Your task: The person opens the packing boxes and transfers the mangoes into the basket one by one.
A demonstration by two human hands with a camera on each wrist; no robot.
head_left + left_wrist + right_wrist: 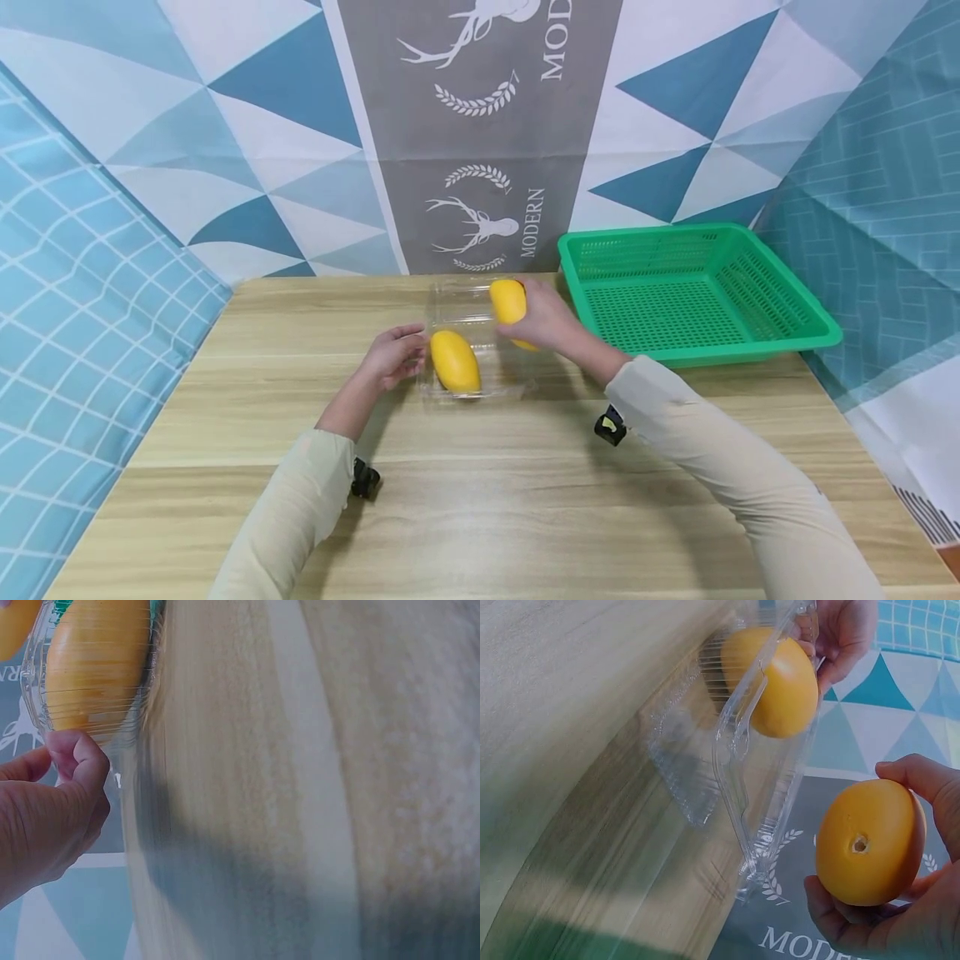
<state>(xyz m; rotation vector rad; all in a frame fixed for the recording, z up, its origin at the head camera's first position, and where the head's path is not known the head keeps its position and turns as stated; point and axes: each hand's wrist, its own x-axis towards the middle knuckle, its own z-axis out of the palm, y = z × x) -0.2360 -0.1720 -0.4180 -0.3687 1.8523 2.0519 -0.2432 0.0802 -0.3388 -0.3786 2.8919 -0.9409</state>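
Observation:
A clear plastic clamshell box (491, 367) lies open on the table, with one yellow mango (455, 362) in its left end. My left hand (395, 356) is at the box's left side; in the left wrist view its thumb and bent forefinger pinch the rim right beside that mango. A second mango (870, 841) is in my right hand (547, 315), gripped between thumb and fingers with its stem scar showing in the right wrist view. This hand is over the right part of the box, and its fingers hide part of the mango in the head view.
A green plastic basket (705, 354) with slotted walls stands at the back right, close to my right forearm. Behind the wooden table (480, 517) rises a patterned wall cloth (480, 133). Blue tiled cloth (82, 275) hangs along the left side.

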